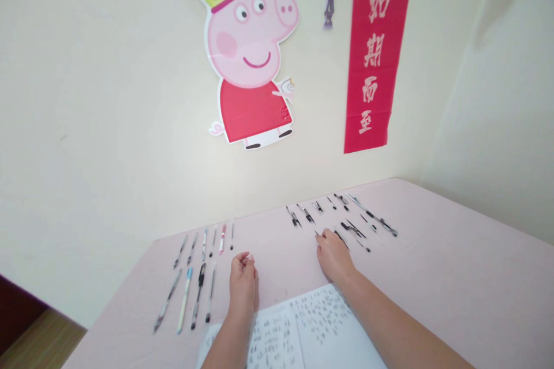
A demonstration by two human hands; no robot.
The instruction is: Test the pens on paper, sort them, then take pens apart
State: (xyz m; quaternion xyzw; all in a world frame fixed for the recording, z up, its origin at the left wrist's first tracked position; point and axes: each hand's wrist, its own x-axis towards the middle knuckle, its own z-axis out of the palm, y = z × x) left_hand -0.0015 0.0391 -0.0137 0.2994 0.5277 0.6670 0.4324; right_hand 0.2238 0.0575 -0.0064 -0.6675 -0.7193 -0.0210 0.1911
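My left hand (243, 280) rests on the pink table (454, 277) with its fingers curled in; nothing shows in them. To its left lie two rows of pens (197, 277), side by side. My right hand (334, 256) lies palm down further right, fingers bent, its fingertips touching a small dark pen part (318, 234) at the edge of a scatter of pen parts (346, 216). An open notebook (303, 328) with handwriting lies under both forearms near the table's front edge.
The table stands against a cream wall with a cartoon pig sticker (251, 57) and a red banner (376, 52) with white characters. A wood floor (38, 340) shows at the lower left.
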